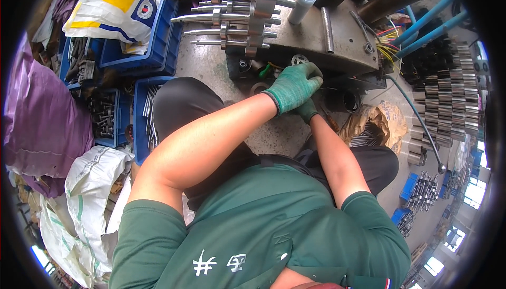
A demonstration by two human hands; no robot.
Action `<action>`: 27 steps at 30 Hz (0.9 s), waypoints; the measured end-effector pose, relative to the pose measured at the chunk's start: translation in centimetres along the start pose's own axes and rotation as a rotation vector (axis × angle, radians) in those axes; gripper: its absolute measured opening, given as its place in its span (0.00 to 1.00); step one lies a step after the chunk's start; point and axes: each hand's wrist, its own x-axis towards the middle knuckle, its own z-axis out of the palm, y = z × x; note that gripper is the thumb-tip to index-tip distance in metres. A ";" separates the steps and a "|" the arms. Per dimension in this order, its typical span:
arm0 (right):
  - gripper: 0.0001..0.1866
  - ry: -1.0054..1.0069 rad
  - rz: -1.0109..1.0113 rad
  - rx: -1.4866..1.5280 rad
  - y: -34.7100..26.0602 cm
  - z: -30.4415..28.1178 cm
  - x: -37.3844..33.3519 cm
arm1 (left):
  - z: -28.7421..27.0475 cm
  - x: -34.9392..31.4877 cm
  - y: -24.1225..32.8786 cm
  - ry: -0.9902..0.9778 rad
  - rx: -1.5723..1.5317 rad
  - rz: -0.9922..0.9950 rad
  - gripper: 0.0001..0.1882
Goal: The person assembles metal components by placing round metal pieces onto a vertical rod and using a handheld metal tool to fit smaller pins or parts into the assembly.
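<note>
My left hand (296,86), in a green knitted glove, is at the front of a dark metal bench. Its fingers are curled closed, and whatever lies inside them is hidden. Just beyond its knuckles sits a round metal part with holes (299,60). My right hand (307,111), gloved in green too, is below and behind the left one. Only its wrist side shows; its fingers are covered by the left hand. On the bench top (342,41) stand a grey cylinder (302,6) and a lying metal rod (328,30).
Stepped metal shafts (221,17) jut out at the bench's left. Blue crates (163,52) with metal pieces stand further left, beside white sacks (97,194). A torn paper bag of rods (387,123) is by my right knee. Stacked cylinders (448,94) fill the far right.
</note>
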 end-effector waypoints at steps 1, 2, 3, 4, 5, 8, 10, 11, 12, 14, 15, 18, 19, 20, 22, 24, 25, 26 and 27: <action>0.25 0.001 -0.058 -0.149 1.0 0.4 0.7 | 0.0 0.0 -0.1 -0.005 -0.008 -0.008 0.15; 0.26 0.010 -0.120 -0.301 0.7 0.6 0.9 | -0.1 -0.1 -0.1 -0.004 -0.015 -0.013 0.15; 0.27 0.031 -0.188 -0.544 0.5 0.8 1.0 | -0.3 -0.2 -0.1 -0.004 -0.022 -0.018 0.15; 0.28 0.036 -0.216 -0.699 0.3 1.0 1.0 | -0.4 -0.2 -0.1 -0.017 -0.007 -0.023 0.16; 0.29 0.044 -0.247 -0.855 -0.1 1.1 1.0 | -0.6 -0.2 -0.1 -0.028 0.008 -0.028 0.16; 0.31 0.030 -0.183 -0.876 -0.7 1.3 1.0 | -0.7 -0.2 -0.1 -0.042 0.019 -0.032 0.17; 0.31 0.019 -0.137 -0.813 -0.1 1.0 1.2 | -0.4 -0.1 0.0 -0.053 0.016 -0.028 0.17; 0.32 0.001 -0.134 -0.866 0.6 0.8 1.5 | -0.2 0.1 0.1 -0.061 0.016 -0.025 0.17; 0.32 -0.043 -0.177 -1.090 1.2 0.7 1.7 | 0.1 0.2 0.1 -0.072 0.016 -0.021 0.17; 0.33 -0.138 -0.168 -1.593 -1.0 1.1 1.4 | -0.1 0.2 -0.3 -0.062 0.008 -0.025 0.17; 0.33 -0.174 -0.129 -1.882 -7.7 1.6 -0.3 | -0.9 -0.2 -0.9 -0.025 0.010 -0.035 0.17; 0.33 -0.161 0.001 -2.166 -9.1 1.0 -1.4 | -0.4 0.0 -0.5 -0.037 0.007 -0.012 0.16; 0.32 -0.135 -0.004 -2.187 -7.8 1.1 -1.0 | -0.2 0.0 -0.4 -0.044 0.004 -0.013 0.16; 0.32 -0.110 -0.009 -2.206 -6.5 1.2 -0.6 | -0.2 0.1 -0.2 -0.051 0.001 -0.014 0.16; 0.32 -0.092 -0.046 -2.255 -5.2 1.2 -0.4 | -0.1 0.0 -0.1 -0.053 0.002 -0.016 0.16; 0.31 -0.111 -0.072 -2.239 -5.6 1.2 -0.4 | -0.2 0.0 -0.2 -0.041 0.009 -0.018 0.16; 0.30 -0.109 -0.094 -2.155 -5.7 1.2 -0.5 | -0.3 0.0 -0.2 -0.038 0.008 -0.022 0.16; 0.29 -0.106 -0.125 -2.041 -5.9 1.2 -0.6 | -0.4 -0.1 -0.3 -0.035 0.007 -0.024 0.16; 0.28 -0.104 -0.159 -1.888 -6.2 1.3 -0.7 | -0.5 -0.1 -0.3 -0.031 0.007 -0.026 0.16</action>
